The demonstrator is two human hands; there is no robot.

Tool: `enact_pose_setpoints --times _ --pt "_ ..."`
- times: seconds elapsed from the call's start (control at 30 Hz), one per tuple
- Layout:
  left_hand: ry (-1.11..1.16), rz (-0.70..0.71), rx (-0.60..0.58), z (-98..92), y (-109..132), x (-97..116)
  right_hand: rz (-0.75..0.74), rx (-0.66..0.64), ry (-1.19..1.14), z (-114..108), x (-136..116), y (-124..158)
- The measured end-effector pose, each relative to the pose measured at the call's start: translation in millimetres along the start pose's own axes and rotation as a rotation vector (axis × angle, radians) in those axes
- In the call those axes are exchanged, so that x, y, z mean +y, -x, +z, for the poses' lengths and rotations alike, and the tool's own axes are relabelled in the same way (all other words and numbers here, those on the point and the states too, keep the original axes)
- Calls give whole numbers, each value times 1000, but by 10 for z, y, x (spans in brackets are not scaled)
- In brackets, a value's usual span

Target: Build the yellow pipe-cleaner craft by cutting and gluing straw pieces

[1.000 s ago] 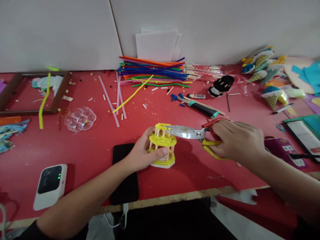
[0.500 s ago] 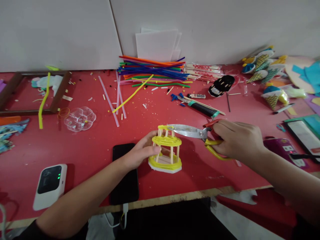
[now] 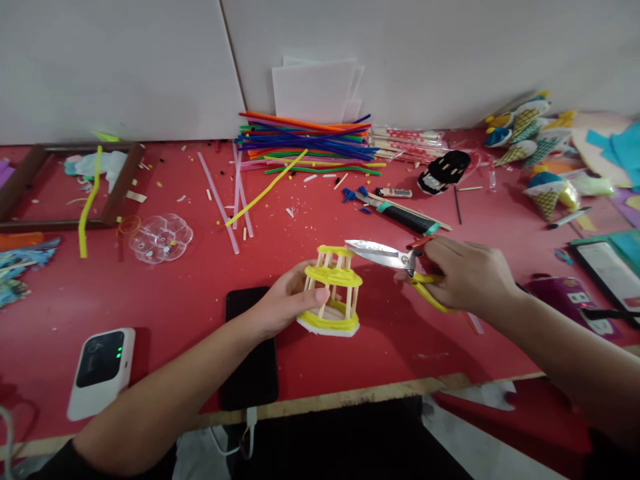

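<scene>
Gripped in my left hand [image 3: 287, 297] is a small tiered craft model [image 3: 334, 275], made of yellow fuzzy rings on short wooden sticks over a white base. My thumb lies across its lower sticks; the fingers behind are partly hidden. My right hand [image 3: 467, 273] is closed round the red and yellow handles of a pair of scissors [image 3: 383, 253]. The blades point left and look nearly together, their tip just right of the model's top ring. Below my left wrist, a black phone [image 3: 250, 373] lies partly covered by the forearm.
Colourful pipe cleaners [image 3: 305, 141] are heaped at the back wall. A utility knife [image 3: 405, 217] lies beyond the scissors. On the left are a clear flower-shaped tray [image 3: 161, 238], a brown frame [image 3: 125, 177] and a white device [image 3: 100, 373]. Cone-shaped crafts [image 3: 525, 137] sit back right.
The model has turned and tilted slightly in my left hand. The scissors have drawn a little away, to the right and up, from its top ring.
</scene>
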State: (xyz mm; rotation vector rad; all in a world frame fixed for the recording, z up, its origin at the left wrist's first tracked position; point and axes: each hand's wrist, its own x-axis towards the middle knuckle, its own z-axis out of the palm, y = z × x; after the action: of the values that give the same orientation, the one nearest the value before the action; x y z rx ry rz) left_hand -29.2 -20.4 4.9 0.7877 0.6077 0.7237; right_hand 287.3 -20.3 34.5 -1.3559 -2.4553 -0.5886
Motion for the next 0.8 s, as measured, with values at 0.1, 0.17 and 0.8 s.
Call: enact_pose_setpoints --times 0.1,0.17,0.8 --pt "-33 32 0 24 -35 4 48 -27 -14 -26 -30 -2" --pt "-43 51 -14 45 -46 6 40 -42 6 -53 -59 -6" --pt "45 17 -37 39 12 -48 -94 165 199 -104 -72 -112"
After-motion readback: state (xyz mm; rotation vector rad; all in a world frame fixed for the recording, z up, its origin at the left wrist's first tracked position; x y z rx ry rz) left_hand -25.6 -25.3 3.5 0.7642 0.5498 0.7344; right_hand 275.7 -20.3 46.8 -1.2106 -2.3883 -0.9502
